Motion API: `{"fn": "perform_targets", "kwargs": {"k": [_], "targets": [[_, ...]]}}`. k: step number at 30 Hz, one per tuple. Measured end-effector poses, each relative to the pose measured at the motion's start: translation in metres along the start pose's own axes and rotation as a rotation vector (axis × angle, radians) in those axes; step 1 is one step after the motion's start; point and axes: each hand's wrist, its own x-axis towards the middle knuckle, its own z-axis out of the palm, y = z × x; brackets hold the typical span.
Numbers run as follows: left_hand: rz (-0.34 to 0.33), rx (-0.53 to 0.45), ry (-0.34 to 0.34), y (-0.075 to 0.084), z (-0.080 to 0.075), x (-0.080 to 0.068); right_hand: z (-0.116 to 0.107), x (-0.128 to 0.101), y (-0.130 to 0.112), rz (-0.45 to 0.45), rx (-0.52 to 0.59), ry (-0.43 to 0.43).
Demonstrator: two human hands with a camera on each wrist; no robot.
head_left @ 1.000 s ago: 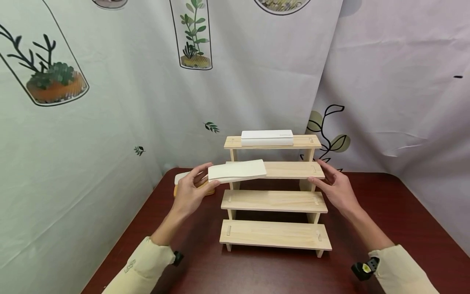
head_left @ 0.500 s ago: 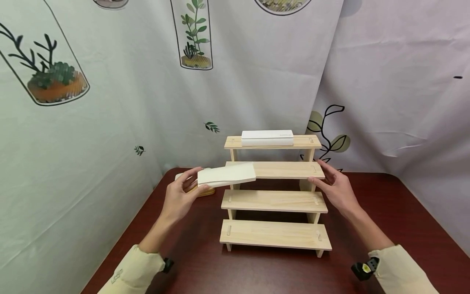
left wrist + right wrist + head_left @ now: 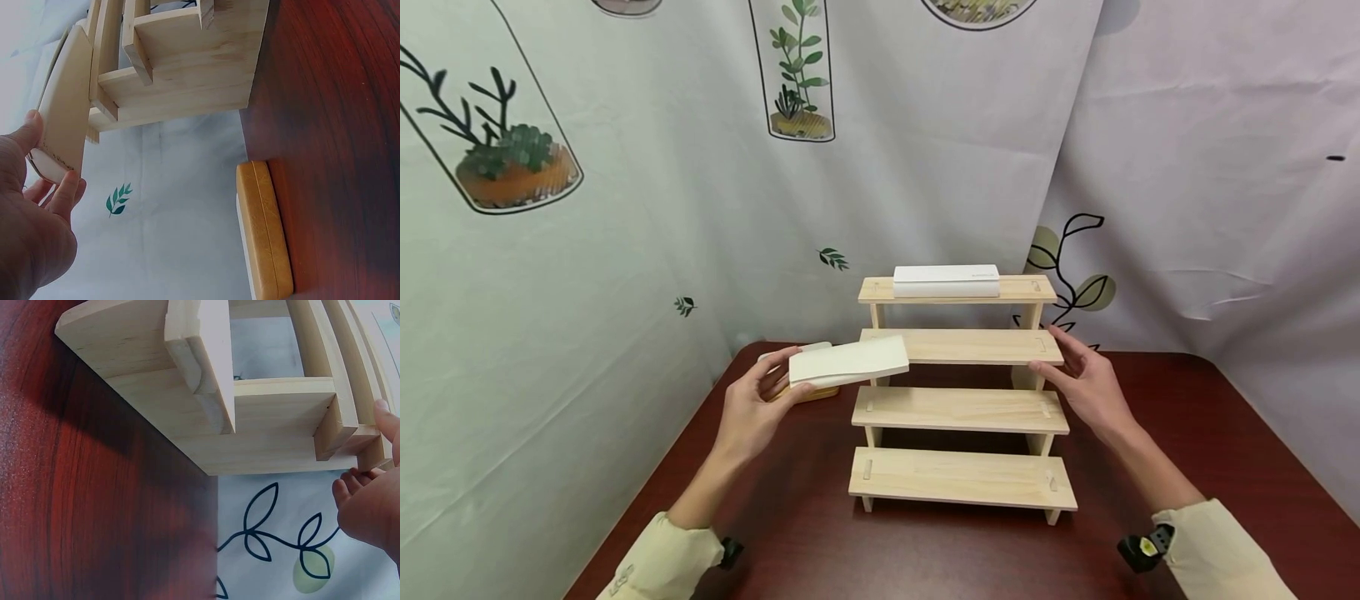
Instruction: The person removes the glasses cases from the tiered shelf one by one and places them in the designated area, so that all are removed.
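My left hand point(image 3: 751, 417) grips one end of a cream glasses case point(image 3: 850, 361), thumb on the near side and fingers behind. The case is held in the air, slightly tilted, in front of the left end of a wooden step shelf point(image 3: 958, 408). In the left wrist view, the end of the glasses case point(image 3: 65, 106) shows between thumb and fingers. My right hand point(image 3: 1086, 385) holds the right end of the second board from the top, thumb in front. The right wrist view shows this hand point(image 3: 372, 494) at the board ends, partly cut off.
A white case point(image 3: 946, 282) lies on the top board. On the table point(image 3: 985, 554), left of the shelf, a yellow and white case point(image 3: 822, 393) is partly hidden behind my left hand. A printed cloth point(image 3: 625, 275) hangs behind and at the left.
My left hand has moved left and slightly down with the cream glasses case, away from the second board. My right hand stays at the shelf's right end.
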Motion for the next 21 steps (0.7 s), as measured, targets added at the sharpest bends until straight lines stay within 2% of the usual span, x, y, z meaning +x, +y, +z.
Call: {"fn": "perform_targets", "kwargs": {"k": [7, 13, 21], "targets": [[0.004, 0.021, 0.013, -0.002, -0.005, -0.003, 0.000, 0.000, 0.000, -0.006, 0.010, -0.002], [-0.042, -0.005, 0.024, -0.005, -0.013, -0.006, 0.000, 0.000, 0.001, -0.009, 0.017, -0.005], [-0.094, 0.019, 0.038, -0.008, -0.022, -0.009, 0.000, 0.000, 0.002, -0.015, 0.012, -0.004]]}}
